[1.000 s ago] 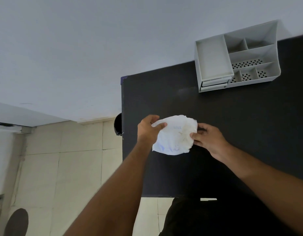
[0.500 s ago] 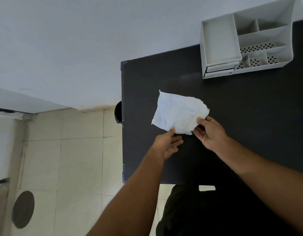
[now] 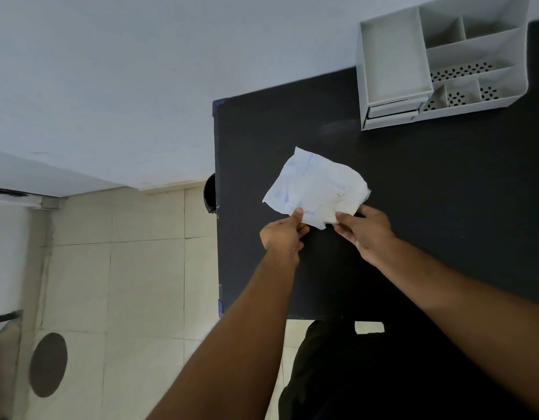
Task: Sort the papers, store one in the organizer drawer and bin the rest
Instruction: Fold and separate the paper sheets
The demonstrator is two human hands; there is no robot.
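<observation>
Smoothing the crumpled paper [image 3: 316, 189] flat enough to read looks like the step in hand, and it would go best with the two pinches drawn gently apart along the near edge, so the creases open without tearing the thin sheet. Pressing it down onto the table [image 3: 443, 207] afterwards would keep it from curling back, I judge.

Taking the paper as the landmark and going from left to right: the dark bin [image 3: 210, 194] shows only as a sliver past the table's left edge, well to the left of the paper and about level with it. The left hand [image 3: 281, 236] sits just below the paper's near-left part, thumb and fingers pinched on that edge, the other fingers curled under. The paper itself lies over the dark table top, wrinkled, with faint blue writing on it; whether its far corner touches the surface I cannot tell. The right hand [image 3: 365, 230] is just below the paper's near-right corner, fingertips nipping it. The grey organizer [image 3: 392, 50], with its drawer [image 3: 392, 110] at the front, stands well beyond the paper, up and to the right, against the wall.
</observation>
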